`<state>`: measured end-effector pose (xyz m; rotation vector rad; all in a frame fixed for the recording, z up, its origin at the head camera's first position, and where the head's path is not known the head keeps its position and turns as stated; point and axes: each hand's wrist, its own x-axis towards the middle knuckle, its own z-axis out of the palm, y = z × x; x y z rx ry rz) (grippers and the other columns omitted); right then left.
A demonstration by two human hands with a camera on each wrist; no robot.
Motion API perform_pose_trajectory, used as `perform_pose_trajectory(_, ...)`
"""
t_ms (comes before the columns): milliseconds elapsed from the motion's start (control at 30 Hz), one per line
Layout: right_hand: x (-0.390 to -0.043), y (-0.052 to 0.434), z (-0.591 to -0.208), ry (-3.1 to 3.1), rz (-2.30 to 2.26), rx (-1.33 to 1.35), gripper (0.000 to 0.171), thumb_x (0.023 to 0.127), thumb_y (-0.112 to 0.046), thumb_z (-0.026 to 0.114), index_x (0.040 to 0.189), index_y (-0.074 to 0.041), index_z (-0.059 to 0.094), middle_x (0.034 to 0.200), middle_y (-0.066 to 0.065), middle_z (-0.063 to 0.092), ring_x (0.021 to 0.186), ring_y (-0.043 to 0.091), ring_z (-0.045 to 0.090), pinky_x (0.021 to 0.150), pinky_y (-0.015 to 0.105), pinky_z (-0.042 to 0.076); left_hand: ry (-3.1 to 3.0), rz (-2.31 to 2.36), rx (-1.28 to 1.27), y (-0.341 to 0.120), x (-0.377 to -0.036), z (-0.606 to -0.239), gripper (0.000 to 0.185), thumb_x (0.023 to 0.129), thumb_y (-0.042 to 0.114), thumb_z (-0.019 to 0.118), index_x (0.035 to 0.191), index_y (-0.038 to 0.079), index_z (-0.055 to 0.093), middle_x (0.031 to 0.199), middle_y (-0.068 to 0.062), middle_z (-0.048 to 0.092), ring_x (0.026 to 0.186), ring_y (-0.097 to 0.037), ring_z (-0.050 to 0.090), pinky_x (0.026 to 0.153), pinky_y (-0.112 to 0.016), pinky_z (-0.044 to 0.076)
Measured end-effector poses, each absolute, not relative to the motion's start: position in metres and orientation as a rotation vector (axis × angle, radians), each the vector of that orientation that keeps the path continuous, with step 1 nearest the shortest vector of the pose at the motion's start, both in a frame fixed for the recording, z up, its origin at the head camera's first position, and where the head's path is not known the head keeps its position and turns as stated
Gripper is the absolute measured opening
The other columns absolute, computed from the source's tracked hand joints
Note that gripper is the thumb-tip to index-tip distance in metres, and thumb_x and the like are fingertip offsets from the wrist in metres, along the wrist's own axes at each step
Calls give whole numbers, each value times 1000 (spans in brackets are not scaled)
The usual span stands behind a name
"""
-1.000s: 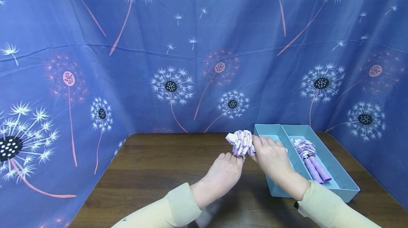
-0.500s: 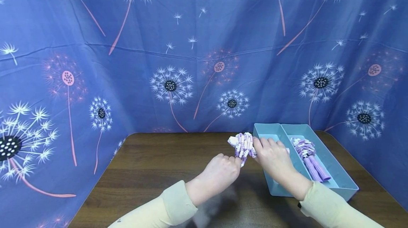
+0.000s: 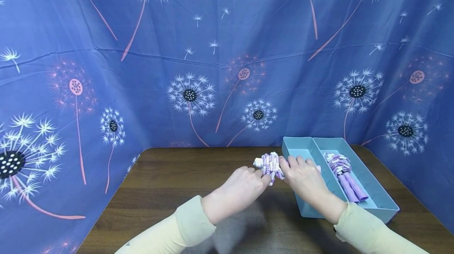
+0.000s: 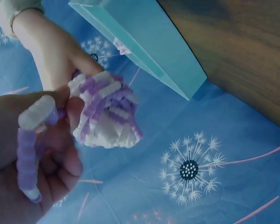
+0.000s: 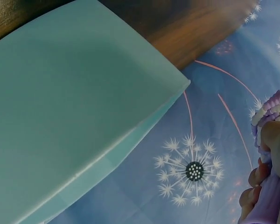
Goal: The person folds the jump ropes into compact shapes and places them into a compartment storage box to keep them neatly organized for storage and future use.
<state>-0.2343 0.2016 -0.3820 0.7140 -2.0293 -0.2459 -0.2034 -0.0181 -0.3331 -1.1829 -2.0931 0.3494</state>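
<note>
A bundled beaded jump rope (image 3: 271, 163) with purple and white segments is held above the table, left of the blue box. My right hand (image 3: 304, 177) grips it from the right, with fingers round a smooth purple handle (image 5: 269, 198) in the right wrist view. On the near side, my left hand (image 3: 244, 186) pinches a strand of the rope. In the left wrist view, a bent beaded length (image 4: 27, 154) hangs over that hand beside the wound bundle (image 4: 107, 109). The rope's far handle end is mostly hidden behind my right hand.
A light blue two-compartment box (image 3: 384, 204) stands on the right of the wooden table (image 3: 170, 191). Its right compartment holds another bundled rope (image 3: 338, 164) with two purple handles (image 3: 352, 187) and a black tie. A blue dandelion-print cloth (image 3: 213, 29) hangs behind the table.
The rope bundle has dropped slightly. My left hand has shifted a little left while pinching the strand; my right hand stays almost in place, gripping the bundle.
</note>
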Motion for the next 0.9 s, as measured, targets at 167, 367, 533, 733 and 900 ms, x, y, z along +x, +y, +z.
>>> perform_pose_trajectory(167,-235,197,-384,-1986,-251,725,30,82,-14,37,98,-1,59,67,12,50,53,29,46,44,37,30,-2146,249,-1250,-23,-208,-323,7,79,20,71,79,25,66,67,10,64,59,-6,60,48,-24,42)
perform_pose_trajectory(367,-235,196,-386,-2000,-254,764,24,81,-14,46,97,-2,59,67,10,50,54,28,47,45,36,31,-2207,151,-1335,-30,-217,-312,16,73,24,76,86,27,67,67,12,65,60,-8,58,54,-24,40)
perform_pose_trajectory(533,-233,197,-386,-2039,-249,888,50,57,-22,81,98,-4,59,72,8,53,58,26,50,48,36,34,-2318,74,-1477,-35,-221,-306,20,74,30,78,90,26,67,71,13,65,58,-2,56,50,-21,44)
perform_pose_trajectory(733,-230,195,-389,-2017,-294,959,48,59,-23,79,99,-6,59,73,6,53,60,24,50,51,36,35,-2476,-96,-1675,-39,-230,-301,16,75,27,78,90,25,72,83,18,65,73,5,57,67,-13,45)
perform_pose_trajectory(900,-227,195,-390,-2002,-268,1008,45,60,-19,74,100,-6,60,73,6,53,60,24,49,51,35,34,-2471,-420,-1836,-44,-240,-298,18,76,18,77,94,15,74,86,9,67,78,5,55,72,-7,43)
